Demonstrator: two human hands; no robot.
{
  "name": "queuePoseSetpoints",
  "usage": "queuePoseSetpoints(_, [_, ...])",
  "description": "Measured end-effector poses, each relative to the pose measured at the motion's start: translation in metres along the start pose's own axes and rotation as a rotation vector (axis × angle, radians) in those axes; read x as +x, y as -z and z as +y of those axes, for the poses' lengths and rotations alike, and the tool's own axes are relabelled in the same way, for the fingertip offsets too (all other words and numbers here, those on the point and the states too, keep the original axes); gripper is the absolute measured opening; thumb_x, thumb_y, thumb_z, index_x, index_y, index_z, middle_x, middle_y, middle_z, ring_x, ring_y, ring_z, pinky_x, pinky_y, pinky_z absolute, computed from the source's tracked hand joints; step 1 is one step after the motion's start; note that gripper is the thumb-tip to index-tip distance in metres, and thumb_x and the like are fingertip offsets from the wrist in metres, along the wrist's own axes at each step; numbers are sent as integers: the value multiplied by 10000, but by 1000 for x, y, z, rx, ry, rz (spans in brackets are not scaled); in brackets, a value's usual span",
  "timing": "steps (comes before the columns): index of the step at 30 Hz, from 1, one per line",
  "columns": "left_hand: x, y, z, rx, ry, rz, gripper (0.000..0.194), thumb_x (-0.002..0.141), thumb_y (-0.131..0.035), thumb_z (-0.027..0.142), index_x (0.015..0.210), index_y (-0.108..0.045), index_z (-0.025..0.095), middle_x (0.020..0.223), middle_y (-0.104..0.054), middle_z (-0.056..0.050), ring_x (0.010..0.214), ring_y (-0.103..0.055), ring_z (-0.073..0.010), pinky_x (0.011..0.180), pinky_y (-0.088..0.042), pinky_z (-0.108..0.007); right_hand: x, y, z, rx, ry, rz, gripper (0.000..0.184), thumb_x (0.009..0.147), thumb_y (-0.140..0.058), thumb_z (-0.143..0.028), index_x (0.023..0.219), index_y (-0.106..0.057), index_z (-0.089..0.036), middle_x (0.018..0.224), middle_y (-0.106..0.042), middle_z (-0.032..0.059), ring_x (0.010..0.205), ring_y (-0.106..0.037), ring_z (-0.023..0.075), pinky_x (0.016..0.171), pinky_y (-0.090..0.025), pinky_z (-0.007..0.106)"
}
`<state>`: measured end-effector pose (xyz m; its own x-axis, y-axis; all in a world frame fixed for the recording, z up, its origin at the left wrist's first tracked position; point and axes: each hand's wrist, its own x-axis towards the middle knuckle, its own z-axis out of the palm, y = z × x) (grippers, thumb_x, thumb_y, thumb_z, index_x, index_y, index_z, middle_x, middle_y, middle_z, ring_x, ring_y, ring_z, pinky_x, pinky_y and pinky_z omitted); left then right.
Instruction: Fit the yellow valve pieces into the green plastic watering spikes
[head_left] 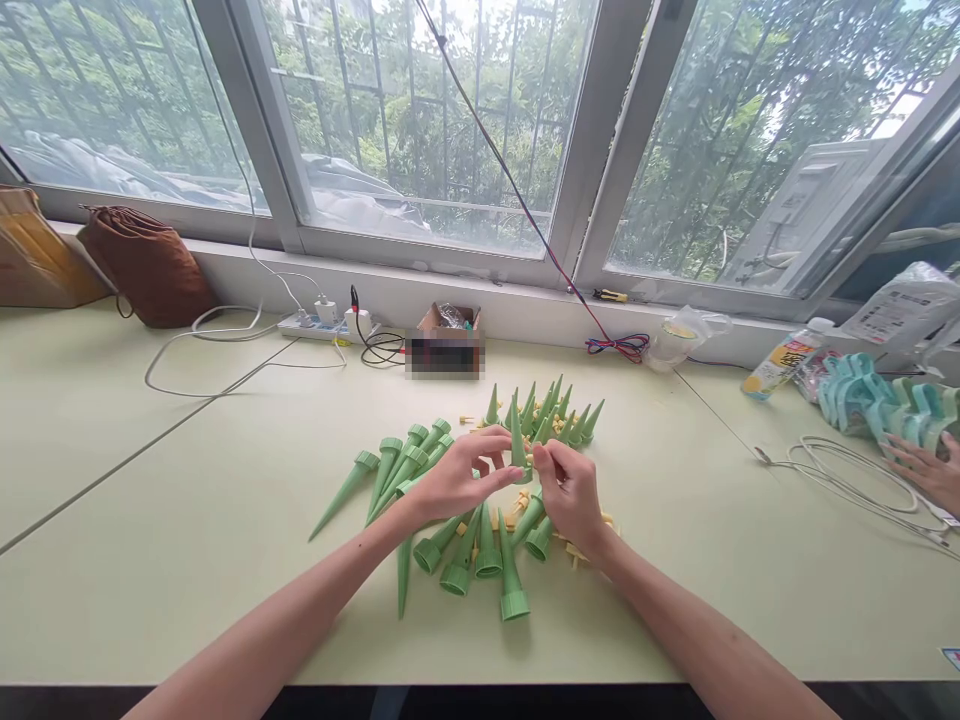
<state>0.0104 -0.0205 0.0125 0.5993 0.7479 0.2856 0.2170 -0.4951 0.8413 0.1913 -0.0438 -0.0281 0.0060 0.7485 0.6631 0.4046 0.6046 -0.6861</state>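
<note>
My left hand (469, 468) holds a green plastic watering spike (517, 440) upright between thumb and fingers, its point up. Close against the spike's right side, my right hand (568, 485) is closed in a pinch on a small yellow plastic piece, mostly hidden by the fingers. Several capped green spikes (386, 470) lie to the left of my hands. Nearer me, more spikes without caps (511, 590) lie with their open ends towards me, among loose yellow pieces (521, 503). Behind my hands, a group of green spikes (589, 422) stands points up, with yellow pieces around them.
At the right edge, another person's hand (926, 470) touches light blue-green plastic items (862, 395). A coiled white cable (847, 490) and a bottle (787, 360) are near it. Along the window stand a power strip (300, 326), a small box (450, 320) and a brown bag (146, 265).
</note>
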Motion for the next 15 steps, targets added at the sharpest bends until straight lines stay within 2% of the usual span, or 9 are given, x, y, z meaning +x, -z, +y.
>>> queuePoseSetpoints(6, [-1, -3, -1, 51, -70, 51, 180, 897, -618, 336, 932, -685, 173, 1023, -590, -58, 705, -564, -96, 588, -502, -219, 0, 0, 0, 14, -5, -7, 438, 1004, -450, -337, 608, -313, -209, 558, -274, -62, 503, -241, 90, 470, -233, 251])
queuePoseSetpoints(15, [1, -7, -9, 120, -188, 122, 190, 913, -615, 339, 984, -724, 200, 1043, -631, -72, 649, -566, -83, 578, -518, -227, -1, -1, 2, -3, -17, -19, 434, 1006, -442, -335, 615, -307, -205, 559, -265, -63, 509, -234, 88, 472, -222, 251])
